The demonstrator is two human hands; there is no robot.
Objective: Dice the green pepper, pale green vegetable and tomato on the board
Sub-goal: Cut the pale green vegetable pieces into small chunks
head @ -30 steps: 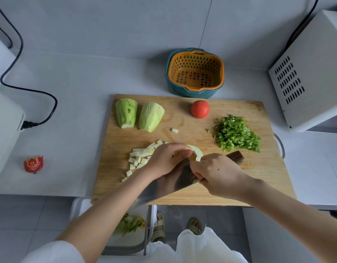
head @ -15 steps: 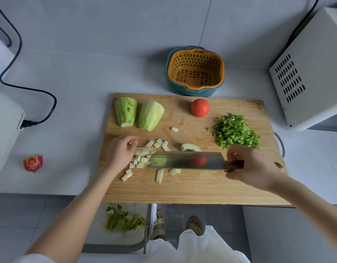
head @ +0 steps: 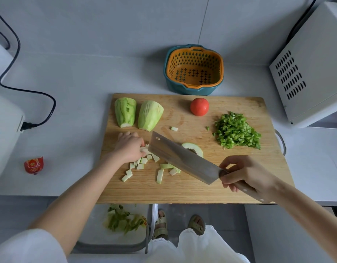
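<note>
Two pale vegetable halves [head: 125,114] and the tomato [head: 199,106] lie uncut at the board's [head: 182,192] far edge, while mid-board the left hand [head: 130,147] bunches pale strips [head: 144,149] under curled fingers and the right hand [head: 247,175] grips the cleaver [head: 184,161], whose next chop likely needs squaring across them.

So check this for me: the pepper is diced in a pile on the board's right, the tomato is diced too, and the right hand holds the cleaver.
Not quite. The tomato is whole and uncut, as the head view shows. The rest stands: the pepper lies diced in a pile on the board's right, and the right hand holds the cleaver.
</note>
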